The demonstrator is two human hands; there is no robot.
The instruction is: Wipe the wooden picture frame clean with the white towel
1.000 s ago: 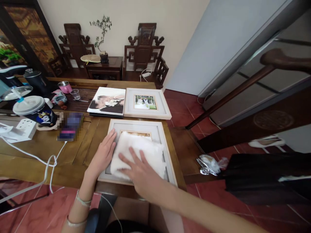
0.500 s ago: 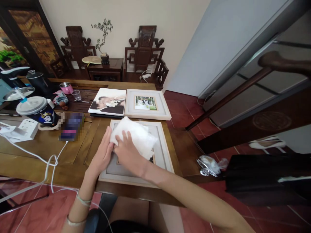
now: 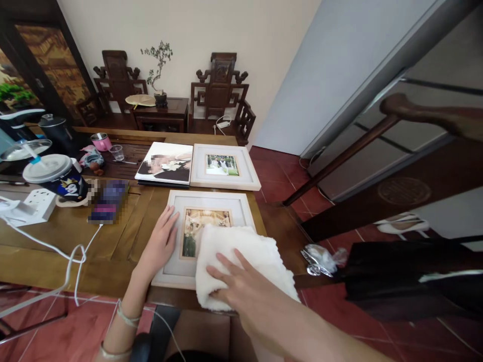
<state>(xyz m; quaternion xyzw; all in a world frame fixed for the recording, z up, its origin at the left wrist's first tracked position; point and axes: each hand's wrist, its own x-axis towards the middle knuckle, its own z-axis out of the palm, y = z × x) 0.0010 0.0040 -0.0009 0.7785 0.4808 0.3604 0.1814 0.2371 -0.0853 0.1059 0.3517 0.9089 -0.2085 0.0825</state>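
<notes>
the wiping looks well along: the fluffy white cloth (image 3: 241, 264) lies over the lower right part of the pale wooden picture frame (image 3: 206, 203) at the table's (image 3: 75, 236) near right corner, the photo's upper left already bare under smooth glass. the right hand (image 3: 241, 284) presses flat on the cloth with fingers spread, gripping nothing, and the left hand (image 3: 158, 244) lies open along the frame's left rail.

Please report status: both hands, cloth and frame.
Left hand flat on pale wooden picture frame. Right hand pressing white fluffy cloth on frame's lower right. Nothing obstructing.
</notes>
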